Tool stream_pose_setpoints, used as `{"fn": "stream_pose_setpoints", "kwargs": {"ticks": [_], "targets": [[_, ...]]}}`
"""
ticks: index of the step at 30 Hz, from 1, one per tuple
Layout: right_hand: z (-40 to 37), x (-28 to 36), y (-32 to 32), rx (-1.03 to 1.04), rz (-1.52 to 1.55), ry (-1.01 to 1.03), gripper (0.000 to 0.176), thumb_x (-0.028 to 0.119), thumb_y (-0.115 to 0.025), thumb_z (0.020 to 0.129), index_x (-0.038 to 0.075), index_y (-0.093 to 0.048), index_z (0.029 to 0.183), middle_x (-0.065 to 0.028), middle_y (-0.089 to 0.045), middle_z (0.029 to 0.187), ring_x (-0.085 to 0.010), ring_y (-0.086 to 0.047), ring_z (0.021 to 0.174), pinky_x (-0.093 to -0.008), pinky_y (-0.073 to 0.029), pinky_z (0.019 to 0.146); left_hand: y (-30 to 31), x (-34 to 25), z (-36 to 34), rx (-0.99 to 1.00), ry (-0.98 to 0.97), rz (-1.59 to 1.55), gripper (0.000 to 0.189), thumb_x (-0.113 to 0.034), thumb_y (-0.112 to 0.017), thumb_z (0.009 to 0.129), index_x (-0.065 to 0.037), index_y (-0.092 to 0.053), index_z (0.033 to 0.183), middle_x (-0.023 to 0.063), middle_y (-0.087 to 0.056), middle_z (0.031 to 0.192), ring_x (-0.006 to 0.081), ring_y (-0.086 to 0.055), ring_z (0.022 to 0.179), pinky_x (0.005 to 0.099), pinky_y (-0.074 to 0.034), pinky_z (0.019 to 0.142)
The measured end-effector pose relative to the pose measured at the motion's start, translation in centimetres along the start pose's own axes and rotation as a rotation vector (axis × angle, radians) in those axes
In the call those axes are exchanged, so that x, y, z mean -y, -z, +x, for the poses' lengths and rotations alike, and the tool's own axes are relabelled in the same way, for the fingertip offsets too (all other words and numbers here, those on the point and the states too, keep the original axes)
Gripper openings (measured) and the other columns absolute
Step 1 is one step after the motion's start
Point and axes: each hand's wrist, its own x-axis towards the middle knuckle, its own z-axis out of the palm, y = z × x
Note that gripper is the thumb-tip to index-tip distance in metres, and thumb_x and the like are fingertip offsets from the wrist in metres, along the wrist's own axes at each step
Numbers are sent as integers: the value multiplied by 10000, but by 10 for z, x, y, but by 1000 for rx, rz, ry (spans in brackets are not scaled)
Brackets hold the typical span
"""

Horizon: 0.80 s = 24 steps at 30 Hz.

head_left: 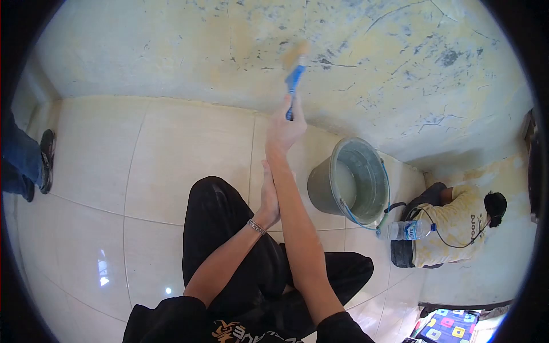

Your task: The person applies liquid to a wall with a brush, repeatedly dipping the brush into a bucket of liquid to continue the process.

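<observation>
My right hand is closed around the blue handle of a paintbrush. The brush is raised to the wall, its pale bristles blurred against the patchy, cracked yellowish surface. Below it, my left hand clasps my right forearm near the wrist, with some fingers hidden behind the arm. A metal bracelet circles my left wrist. To the right of my arms stands a grey bucket with a blue handle, holding cloudy whitish liquid.
Glossy cream tiles cover the floor. On the right, a person in a yellowish shirt sits by the wall, near a plastic water bottle. Another person's shoe shows at the left. A colourful patterned cloth lies at lower right.
</observation>
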Motion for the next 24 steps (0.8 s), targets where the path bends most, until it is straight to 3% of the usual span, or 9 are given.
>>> {"fn": "stream_pose_setpoints", "kwargs": {"ticks": [3, 5, 6, 10, 13, 16, 19, 22, 24], "targets": [[12, -6, -4, -260, 23, 38, 353, 194, -532, 909, -13, -548, 1195, 11, -468, 655, -72, -357, 581, -265, -297, 489, -3, -4, 5, -41, 43, 52, 646, -654, -175, 896, -96, -467, 750, -4, -439, 615, 111, -435, 556, 243, -392, 522], [17, -11, -5, -287, 17, 21, 354, 175, -523, 911, -16, -536, 1208, 21, -458, 659, -66, -349, 574, -265, -294, 484, -15, -5, 6, -140, 27, 82, 642, -650, -172, 899, -98, -469, 763, -1, -448, 632, 111, -440, 562, 240, -398, 537], [16, -12, -3, -217, 9, -6, 350, 167, -519, 911, -16, -536, 1209, 28, -451, 657, -62, -342, 567, -264, -291, 481, -19, -5, 4, -193, 18, 97, 640, -648, -170, 900, -98, -470, 770, 0, -452, 641, 111, -442, 565, 239, -401, 545], [7, -14, 1, 140, -36, -62, 358, 163, -512, 913, -39, -524, 1209, 11, -389, 601, -87, -326, 537, -271, -297, 475, -7, 6, 4, -90, 20, 86, 629, -634, -170, 908, -95, -485, 833, 10, -491, 697, 110, -477, 608, 242, -424, 575], [9, -18, 10, 284, -13, -58, 345, 194, -558, 890, -24, -574, 1158, 17, -395, 579, -85, -332, 537, -277, -303, 474, 0, 19, 8, -55, -4, 112, 626, -628, -175, 911, -92, -495, 866, 13, -508, 716, 108, -496, 636, 243, -435, 591], [11, -27, 21, 576, -148, -49, 328, 222, -601, 865, -13, -621, 1093, 16, -419, 573, -84, -335, 537, -287, -308, 474, -8, 27, 6, -101, -29, 199, 627, -626, -180, 912, -89, -504, 893, 10, -511, 718, 107, -504, 646, 241, -439, 598], [-1, -30, 14, 595, -128, -133, 329, 249, -635, 840, -14, -651, 1037, 27, -459, 592, -84, -361, 541, -284, -329, 484, -9, 18, 2, -152, 0, 167, 635, -635, -198, 905, -86, -517, 927, 8, -524, 731, 105, -514, 646, 237, -447, 594], [4, -29, 7, 244, -5, -154, 366, 278, -639, 841, 10, -639, 1089, 69, -472, 617, -30, -336, 541, -248, -278, 464, -3, 13, 1, -178, 16, 104, 642, -646, -226, 895, -81, -524, 961, 5, -536, 744, 100, -522, 642, 234, -456, 587], [4, -18, 11, 109, 33, -175, 356, 253, -623, 856, -7, -628, 1098, 51, -518, 657, -36, -360, 555, -254, -302, 479, -2, 13, 2, -163, 2, 77, 642, -652, -245, 890, -82, -529, 968, 2, -540, 746, 95, -524, 636, 233, -460, 580]]}}
